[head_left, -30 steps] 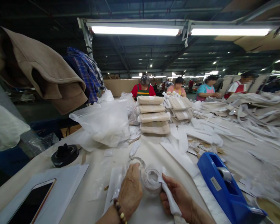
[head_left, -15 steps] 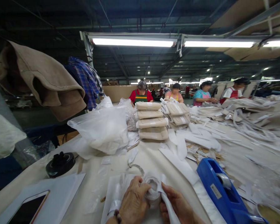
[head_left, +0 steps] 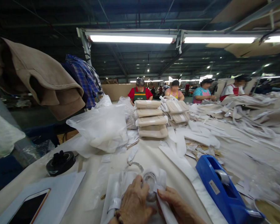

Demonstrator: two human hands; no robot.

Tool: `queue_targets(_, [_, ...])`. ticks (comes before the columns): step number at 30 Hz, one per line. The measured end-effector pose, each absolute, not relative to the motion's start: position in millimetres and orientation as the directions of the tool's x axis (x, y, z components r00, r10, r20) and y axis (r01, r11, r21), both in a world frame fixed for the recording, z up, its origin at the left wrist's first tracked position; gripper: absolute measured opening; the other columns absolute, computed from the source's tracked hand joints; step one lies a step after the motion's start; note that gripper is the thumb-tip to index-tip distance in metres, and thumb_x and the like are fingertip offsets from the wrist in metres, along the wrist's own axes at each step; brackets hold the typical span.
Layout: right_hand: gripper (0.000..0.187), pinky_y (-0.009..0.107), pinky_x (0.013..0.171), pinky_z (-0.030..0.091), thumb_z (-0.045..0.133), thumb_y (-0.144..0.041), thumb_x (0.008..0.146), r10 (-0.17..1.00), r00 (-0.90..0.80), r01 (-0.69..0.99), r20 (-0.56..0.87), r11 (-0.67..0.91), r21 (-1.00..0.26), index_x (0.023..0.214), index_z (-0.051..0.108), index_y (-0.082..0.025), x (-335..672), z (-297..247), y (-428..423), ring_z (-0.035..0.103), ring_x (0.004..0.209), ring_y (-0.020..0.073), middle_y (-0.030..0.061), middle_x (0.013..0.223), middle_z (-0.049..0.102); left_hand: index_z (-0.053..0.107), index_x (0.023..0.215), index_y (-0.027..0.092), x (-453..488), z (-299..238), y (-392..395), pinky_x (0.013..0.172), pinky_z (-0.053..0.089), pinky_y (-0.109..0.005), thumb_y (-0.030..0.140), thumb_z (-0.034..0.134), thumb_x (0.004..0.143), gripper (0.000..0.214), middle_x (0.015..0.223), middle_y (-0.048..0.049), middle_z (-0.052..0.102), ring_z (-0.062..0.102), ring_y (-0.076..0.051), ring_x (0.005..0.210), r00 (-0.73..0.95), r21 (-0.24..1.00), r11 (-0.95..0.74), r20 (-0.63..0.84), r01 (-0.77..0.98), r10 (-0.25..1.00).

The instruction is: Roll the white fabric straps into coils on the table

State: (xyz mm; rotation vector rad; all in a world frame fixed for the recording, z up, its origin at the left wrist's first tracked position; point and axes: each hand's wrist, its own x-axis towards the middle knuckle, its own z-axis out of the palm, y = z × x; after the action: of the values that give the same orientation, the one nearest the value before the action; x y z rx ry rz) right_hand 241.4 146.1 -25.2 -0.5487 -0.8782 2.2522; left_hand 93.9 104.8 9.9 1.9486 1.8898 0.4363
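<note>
At the bottom middle, a white wrapped coil or ring (head_left: 150, 180) lies on pale sheets on the table. My left hand (head_left: 136, 199) rests against its left side, with fingers curled and gripping its edge. A white wrapping strip (head_left: 165, 207) runs from the coil down toward me. My right hand (head_left: 178, 203) pinches this strip between thumb and fingers, at the coil's right side. The fingertips under the coil are partly hidden. Beside my left wrist is a clear-wrapped white bundle (head_left: 115, 202).
A blue tape dispenser (head_left: 220, 189) stands at right. At left are a phone (head_left: 29, 207) on white sheets and a black round object (head_left: 60, 163). Ahead are a plastic bag (head_left: 100, 130), stacked beige bags (head_left: 152, 130) and scattered white strips (head_left: 198, 135). Several co-workers sit across the table.
My left hand's fingers have shifted slightly up along the coil. The right hand has moved a little left and down with the strip, and more white wrapping shows behind the coil.
</note>
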Motion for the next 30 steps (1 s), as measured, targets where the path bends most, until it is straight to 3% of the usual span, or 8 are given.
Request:
queue_targets(3, [0.044, 0.028, 0.071, 0.045, 0.08, -0.031, 0.055, 0.668, -0.744, -0.405, -0.002, -0.452, -0.795, 0.092, 0.065, -0.015, 244, -23, 145, 0.06, 0.064, 0.0147, 0.0007, 0.07, 0.064, 0.06, 0.093, 0.015, 100, 12, 105, 0.081, 0.045, -0.036, 0.024, 0.057, 0.064, 0.031, 0.115, -0.014, 0.048, 0.056, -0.024, 0.091, 0.003, 0.487, 0.017, -0.039, 0.873, 0.999])
queue_targets(6, [0.043, 0.024, 0.064, 0.043, 0.079, -0.039, 0.056, 0.673, -0.739, -0.325, -0.016, -0.377, -0.867, 0.087, 0.065, -0.015, 249, -27, 148, 0.06, 0.068, 0.0157, 0.0015, 0.071, 0.065, 0.061, 0.092, 0.013, 102, 9, 107, 0.077, 0.045, -0.034, 0.021, 0.057, 0.06, 0.034, 0.105, -0.0142, 0.057, 0.058, -0.025, 0.088, -0.051, 0.656, 0.098, -0.091, 0.748, 0.995])
queue_targets(10, [0.041, 0.024, 0.065, 0.042, 0.069, -0.048, 0.067, 0.694, -0.72, -0.205, 0.0, -0.213, -0.955, 0.09, 0.066, -0.015, 255, -29, 147, 0.059, 0.07, 0.0152, 0.0022, 0.074, 0.066, 0.064, 0.081, 0.012, 93, 4, 105, 0.074, 0.044, -0.03, 0.016, 0.06, 0.047, 0.034, 0.076, -0.0056, 0.066, 0.061, -0.024, 0.081, 0.099, 0.951, 0.288, -0.298, 0.11, 0.949])
queue_targets(13, [0.035, 0.027, 0.069, 0.042, 0.065, -0.043, 0.07, 0.733, -0.678, -0.033, 0.054, 0.044, -0.999, 0.093, 0.067, -0.017, 256, -25, 141, 0.059, 0.077, 0.0195, 0.0036, 0.08, 0.067, 0.065, 0.078, 0.012, 84, 5, 103, 0.075, 0.045, -0.033, 0.018, 0.06, 0.049, 0.03, 0.074, -0.0049, 0.067, 0.06, -0.022, 0.079, 0.218, 0.826, 0.421, -0.362, -0.376, 0.906])
queue_targets(16, [0.025, 0.027, 0.068, 0.04, 0.062, -0.036, 0.071, 0.783, -0.618, 0.19, 0.065, 0.23, -0.954, 0.089, 0.069, -0.021, 255, -18, 135, 0.057, 0.076, 0.0204, 0.0039, 0.082, 0.067, 0.065, 0.076, 0.01, 79, 6, 106, 0.07, 0.047, -0.032, 0.025, 0.062, 0.053, 0.027, 0.071, -0.0065, 0.066, 0.059, -0.019, 0.068, 0.319, 0.624, 0.493, -0.378, -0.606, 0.869])
queue_targets(19, [0.022, 0.025, 0.065, 0.039, 0.063, -0.035, 0.068, 0.78, -0.622, 0.225, 0.069, 0.263, -0.938, 0.084, 0.069, -0.022, 253, -14, 134, 0.054, 0.075, 0.0188, 0.0036, 0.08, 0.065, 0.06, 0.059, 0.011, 81, -2, 112, 0.056, 0.043, -0.029, 0.034, 0.067, 0.053, 0.025, 0.056, -0.005, 0.059, 0.054, -0.017, 0.054, 0.327, 0.502, 0.568, -0.49, -0.652, 0.808])
queue_targets(25, [0.04, 0.021, 0.039, 0.022, 0.05, -0.056, 0.069, 0.855, -0.413, 0.263, -0.314, -0.218, -0.94, 0.085, 0.049, -0.019, 238, -15, 152, 0.034, 0.04, 0.0083, -0.0067, 0.052, 0.045, 0.06, 0.061, 0.011, 90, -17, 118, 0.056, 0.039, -0.024, 0.018, 0.063, 0.049, 0.014, 0.054, -0.0013, 0.056, 0.05, -0.012, 0.051, 0.146, 0.634, 0.481, -0.506, -0.605, 0.85])
queue_targets(30, [0.026, 0.025, 0.046, 0.016, 0.059, -0.026, 0.066, 0.906, -0.385, 0.457, -0.177, 0.02, -0.889, 0.049, 0.039, -0.02, 222, -16, 162, 0.029, 0.051, 0.0081, -0.0068, 0.049, 0.032, 0.059, 0.06, 0.011, 89, -8, 117, 0.05, 0.036, -0.022, 0.015, 0.062, 0.048, 0.013, 0.052, 0.0005, 0.054, 0.048, -0.01, 0.047, 0.093, 0.692, 0.468, -0.507, -0.55, 0.857])
